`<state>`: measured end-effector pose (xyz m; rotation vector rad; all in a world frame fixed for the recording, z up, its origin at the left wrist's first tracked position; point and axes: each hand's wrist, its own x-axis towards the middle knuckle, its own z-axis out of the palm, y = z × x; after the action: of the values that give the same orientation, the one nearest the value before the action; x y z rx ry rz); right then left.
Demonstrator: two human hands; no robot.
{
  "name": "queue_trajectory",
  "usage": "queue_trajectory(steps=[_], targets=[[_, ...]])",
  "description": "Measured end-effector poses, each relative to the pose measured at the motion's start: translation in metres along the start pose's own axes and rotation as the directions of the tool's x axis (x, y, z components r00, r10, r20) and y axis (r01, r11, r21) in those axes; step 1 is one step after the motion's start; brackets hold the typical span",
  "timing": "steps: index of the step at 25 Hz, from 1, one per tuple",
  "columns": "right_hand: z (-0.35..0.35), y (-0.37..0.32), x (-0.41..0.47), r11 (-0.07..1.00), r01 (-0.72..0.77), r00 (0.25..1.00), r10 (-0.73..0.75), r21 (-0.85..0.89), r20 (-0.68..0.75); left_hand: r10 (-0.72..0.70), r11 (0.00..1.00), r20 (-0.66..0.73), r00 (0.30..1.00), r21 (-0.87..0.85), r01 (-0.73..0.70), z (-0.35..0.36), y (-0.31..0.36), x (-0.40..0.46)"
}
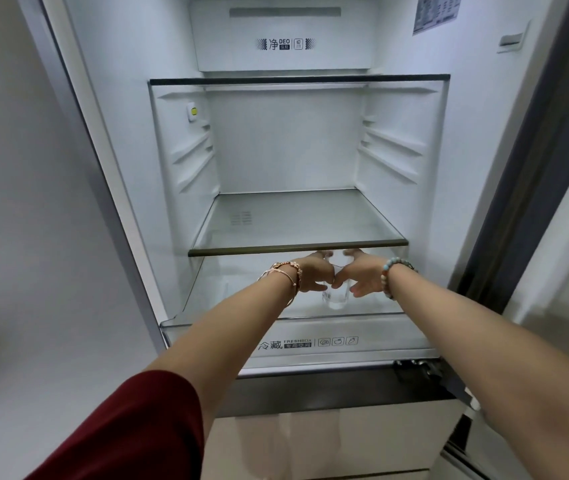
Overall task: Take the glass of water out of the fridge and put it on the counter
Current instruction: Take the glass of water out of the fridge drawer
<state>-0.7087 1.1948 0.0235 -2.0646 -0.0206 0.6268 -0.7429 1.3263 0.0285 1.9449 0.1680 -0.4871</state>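
A yellow sensor button (192, 111) sits on the far-left inner wall; a printed label (435, 10) (text unreadable) hangs top right.

Cool, even white light fills the fridge (286, 150) interior, brightest on the back wall and under the top panel. Shadows are soft; the wall on the left is dimmer and grey. The wide lens bows the cabinet edges outward toward the corners. The glass (335, 292) looks faint, perhaps slightly blurred.
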Motion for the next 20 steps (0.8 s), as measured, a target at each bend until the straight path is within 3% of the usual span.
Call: queue_trajectory(steps=[4,9,11,16,20], targets=[[-0.006,0.002,-0.008,0.991,0.019,0.999,-0.013,-0.133,0.047,0.04,0.997,0.052,0.998,0.059,-0.043,-0.01,-0.01,-0.01],[0.006,-0.001,-0.033,0.974,0.079,0.992,-0.056,-0.212,0.112,0.173,0.924,0.008,0.985,0.344,-0.165,-0.015,-0.022,-0.032],[0.011,-0.004,-0.044,0.969,0.132,0.987,-0.11,-0.208,0.114,0.223,0.903,0.0,0.975,0.376,-0.207,-0.021,-0.021,-0.045],[0.002,-0.043,-0.089,0.949,0.309,0.948,-0.302,-0.061,0.099,0.398,0.896,-0.046,0.916,0.234,-0.378,-0.048,-0.004,-0.091],[-0.007,-0.086,-0.141,0.874,0.479,0.875,-0.483,0.083,0.042,0.513,0.853,-0.156,0.844,-0.012,-0.521,-0.056,0.017,-0.139]])
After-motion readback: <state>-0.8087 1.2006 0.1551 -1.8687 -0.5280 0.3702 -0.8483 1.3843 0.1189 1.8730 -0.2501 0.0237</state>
